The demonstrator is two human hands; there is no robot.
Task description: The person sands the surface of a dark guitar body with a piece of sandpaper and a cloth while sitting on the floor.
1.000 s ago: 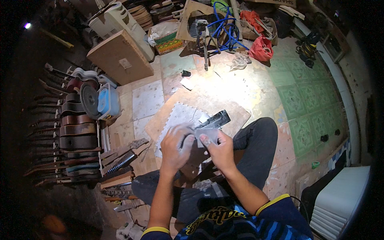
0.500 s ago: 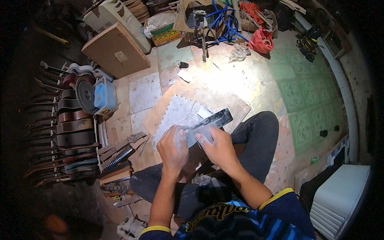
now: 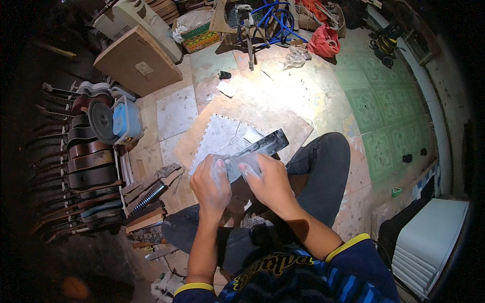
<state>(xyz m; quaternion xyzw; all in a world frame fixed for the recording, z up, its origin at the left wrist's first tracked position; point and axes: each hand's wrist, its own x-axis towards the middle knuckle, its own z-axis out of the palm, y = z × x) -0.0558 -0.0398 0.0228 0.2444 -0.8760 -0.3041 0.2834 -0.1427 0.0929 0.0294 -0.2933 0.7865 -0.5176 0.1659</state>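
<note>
Above my crossed legs, both hands grip a dark flat bar [image 3: 273, 143] dusted with white powder. Its far end sticks out past my right hand, up and to the right. My left hand [image 3: 209, 183] is closed at the near end, the fingers folded and whitish with dust. My right hand [image 3: 267, 182] has its thumb along the near side, pressing a pale grey sheet [image 3: 234, 172] whose kind I cannot make out. Under them lies a light grey jigsaw-edged mat [image 3: 212, 136] on a tan board [image 3: 192, 126]. A small white block [image 3: 252, 134] sits just behind the bar.
Guitars [image 3: 91, 161] stand in a rack at the left, beside a clear bin [image 3: 132, 121]. Hand tools and a ribbed metal piece [image 3: 147, 199] lie by my left knee. A coiled blue hose [image 3: 280, 22] and red bag [image 3: 325, 41] are at the back; a white slatted unit [image 3: 429, 247] stands right.
The whole view has shifted slightly, so everything sits a little higher and further left. Both hands keep their hold on the dark bar, nearly unmoved against the mat.
</note>
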